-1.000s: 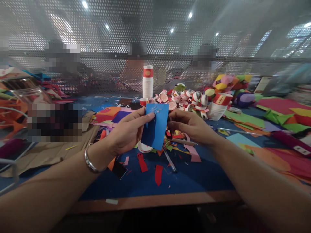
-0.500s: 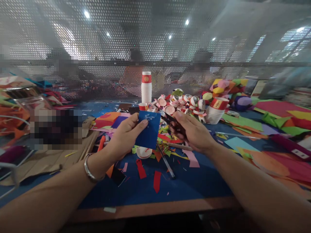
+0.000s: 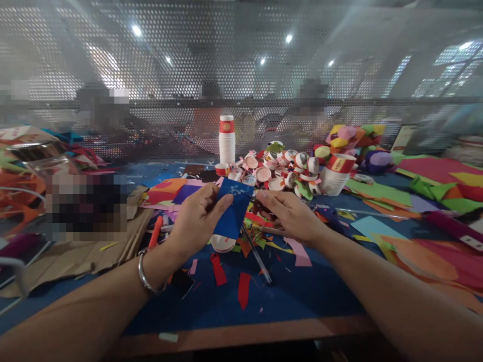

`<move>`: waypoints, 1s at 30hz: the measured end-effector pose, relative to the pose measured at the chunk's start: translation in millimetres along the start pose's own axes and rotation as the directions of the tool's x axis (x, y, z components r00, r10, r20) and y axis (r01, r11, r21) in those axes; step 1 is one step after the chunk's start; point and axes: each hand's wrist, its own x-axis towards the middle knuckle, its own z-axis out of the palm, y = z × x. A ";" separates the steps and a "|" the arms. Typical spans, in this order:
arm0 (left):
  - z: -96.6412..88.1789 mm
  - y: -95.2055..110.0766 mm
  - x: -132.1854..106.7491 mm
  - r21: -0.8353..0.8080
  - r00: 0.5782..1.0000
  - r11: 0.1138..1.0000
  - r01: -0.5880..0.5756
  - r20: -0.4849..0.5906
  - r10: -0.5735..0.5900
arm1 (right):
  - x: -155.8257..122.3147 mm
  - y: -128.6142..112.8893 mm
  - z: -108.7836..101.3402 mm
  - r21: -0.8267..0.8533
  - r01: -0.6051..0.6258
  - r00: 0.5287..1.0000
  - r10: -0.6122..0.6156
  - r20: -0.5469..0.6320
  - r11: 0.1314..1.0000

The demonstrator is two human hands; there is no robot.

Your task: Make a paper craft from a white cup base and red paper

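Between thumb and fingers, my left hand (image 3: 202,213) pinches a piece of blue paper (image 3: 231,218) with a pale drawn pattern near its top. My right hand (image 3: 289,213) is closed round dark scissors (image 3: 257,202), mostly hidden by the fingers, their front end at the paper's right edge. Below the paper a clear pen (image 3: 260,259) lies slanted on the blue tabletop (image 3: 302,291). Two red paper pieces, one a pointed strip (image 3: 244,290), lie nearby. A white paper disc (image 3: 223,243) sits partly behind the blue paper's lower edge.
Behind my hands are a tall stack of paper cups (image 3: 227,146), a heap of cut cup pieces (image 3: 263,174) and a tilted cup stack (image 3: 335,176). Cardboard (image 3: 86,249) lies left, coloured paper (image 3: 422,251) right. A perforated screen (image 3: 241,90) stands behind, with people beyond it.
My right hand has moved left and slightly down, bringing the scissors to the paper's right edge. The blue paper has tilted clockwise in my left hand.
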 end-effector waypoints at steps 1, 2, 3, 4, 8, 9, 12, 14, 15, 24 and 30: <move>0.3 -0.5 0.1 -0.008 1.000 1.000 -0.004 0.009 0.004 | 0.1 -0.1 0.9 -0.008 -0.001 1.000 0.001 0.016 1.000; 0.5 -0.8 0.2 -0.017 1.000 1.000 -0.008 0.018 0.008 | 0.4 0.1 1.6 -0.021 0.003 1.000 -0.003 0.027 1.000; 0.8 -0.9 0.3 -0.024 1.000 1.000 -0.009 0.026 0.010 | 0.6 0.4 2.0 -0.036 0.011 0.999 -0.010 0.036 0.999; 1.1 -0.7 0.3 -0.029 0.999 1.000 -0.008 0.034 0.009 | 0.8 1.0 2.2 -0.046 0.020 0.999 -0.018 0.044 0.999; 2.9 0.8 -0.3 -0.045 0.997 0.999 0.030 0.068 -0.027 | 0.7 3.5 1.6 -0.051 0.049 0.997 -0.046 0.059 0.997; 3.5 1.0 -0.5 -0.049 0.997 0.998 0.039 0.072 -0.035 | 0.4 4.0 1.3 -0.055 0.056 0.997 -0.053 0.054 0.997; 5.1 0.5 -0.8 -0.055 0.998 0.998 0.037 0.053 -0.034 | -0.8 4.6 0.6 -0.062 0.071 0.996 -0.068 0.060 0.996; 5.7 0.1 -0.9 -0.053 1.000 0.999 0.011 0.018 -0.010 | -1.6 4.1 0.5 -0.061 0.090 0.993 -0.086 0.075 0.994; 5.7 0.3 -1.1 -0.052 1.000 0.999 -0.006 0.002 0.007 | -2.0 3.6 0.7 -0.065 0.100 0.992 -0.095 0.080 0.993; 2.6 10.2 -4.3 -0.095 0.995 0.993 -0.070 -0.080 0.062 | -3.0 -0.9 2.4 -0.094 0.144 0.986 -0.135 0.095 0.985; 7.0 8.6 -5.6 -0.158 0.996 0.984 -0.087 -0.033 0.082 | -2.4 2.1 1.7 -0.050 0.154 0.984 -0.149 0.095 0.987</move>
